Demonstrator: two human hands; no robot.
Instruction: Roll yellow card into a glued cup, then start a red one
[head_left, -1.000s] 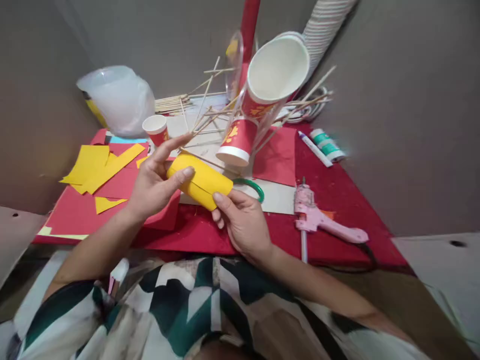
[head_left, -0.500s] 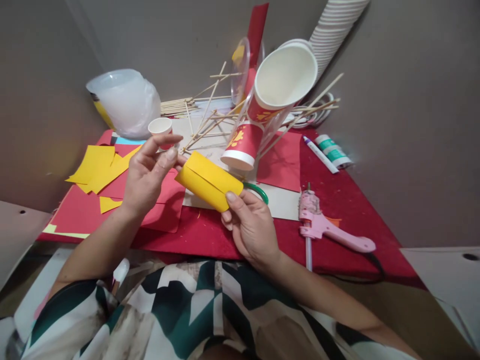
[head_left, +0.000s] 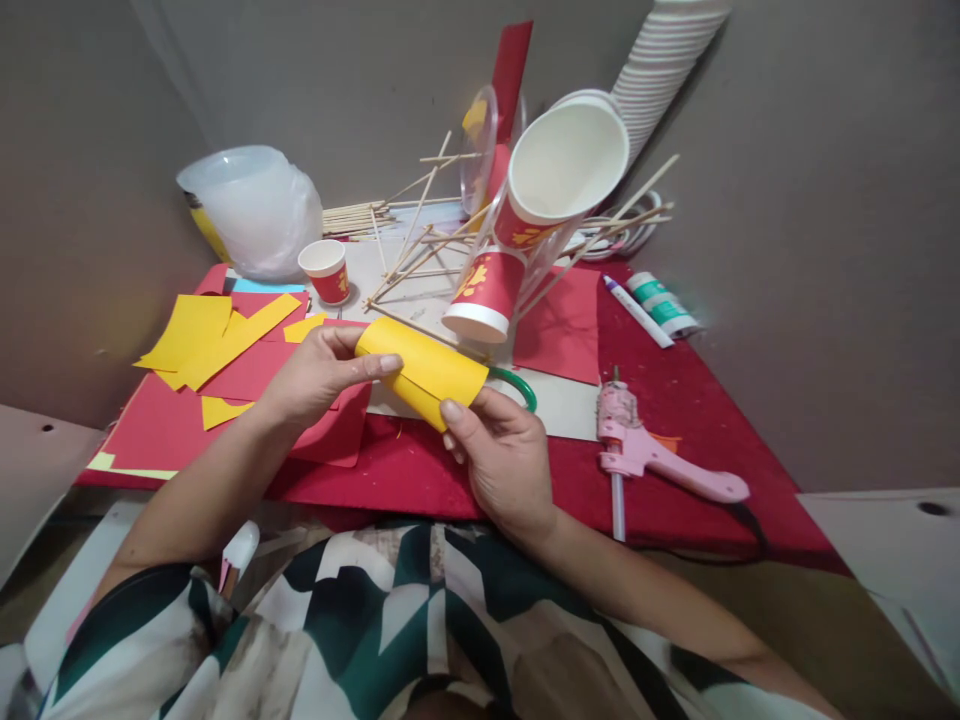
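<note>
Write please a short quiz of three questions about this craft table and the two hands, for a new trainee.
1. True or false: both hands hold the yellow paper roll.
2. Which tool lies on the red cloth to the right of the right hand?
A. a hammer
B. a pink glue gun
C. a stapler
3. Fill in: the small red paper cup near the white plastic bag stands ____ (upright / upside down).

Key
1. True: the left hand grips one end, the right hand the other.
2. B, the pink glue gun.
3. Upright, its opening facing up.
</note>
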